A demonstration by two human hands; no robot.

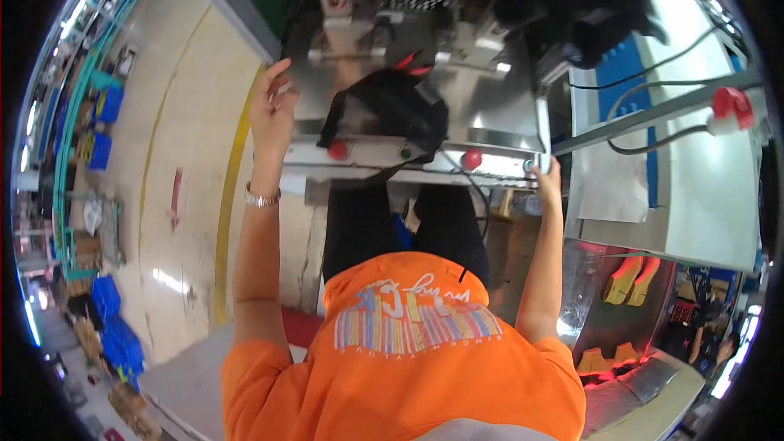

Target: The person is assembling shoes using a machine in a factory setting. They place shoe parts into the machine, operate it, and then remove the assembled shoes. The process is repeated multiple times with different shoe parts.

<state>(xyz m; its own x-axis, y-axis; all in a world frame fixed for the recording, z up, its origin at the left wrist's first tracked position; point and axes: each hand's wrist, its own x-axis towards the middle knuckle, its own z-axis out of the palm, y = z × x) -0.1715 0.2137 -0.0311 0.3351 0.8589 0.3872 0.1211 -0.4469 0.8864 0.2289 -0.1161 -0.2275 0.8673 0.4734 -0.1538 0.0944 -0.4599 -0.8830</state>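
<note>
- A pale floor (192, 147) with yellow lines spreads along the left, beyond the machine.
- The machine's shiny metal worktop (510, 118) is in front of the person, with a light front panel (306, 153) along its near edge.
- To the right is a white table (710, 196), with a blue strip and dark cables about it.
- The person wears an orange shirt (392, 400) with a striped print, and black trousers (359, 224).
- A black piece of soft-looking material (384, 114) lies at the front of the worktop, between the two hands, its near part hanging over the panel.
- The left hand (273, 106) is raised beside the worktop's left edge, near a grey post (233, 12); its fingers are loosely bent and apart, holding nothing visible.
- The right hand (550, 182) is at the panel's right end, fingertips at a small button (529, 166); whether its grip is closed cannot be told.
- A metal-banded watch (262, 198) circles the left wrist.
- Two red buttons (472, 160) are on the panel.
</note>
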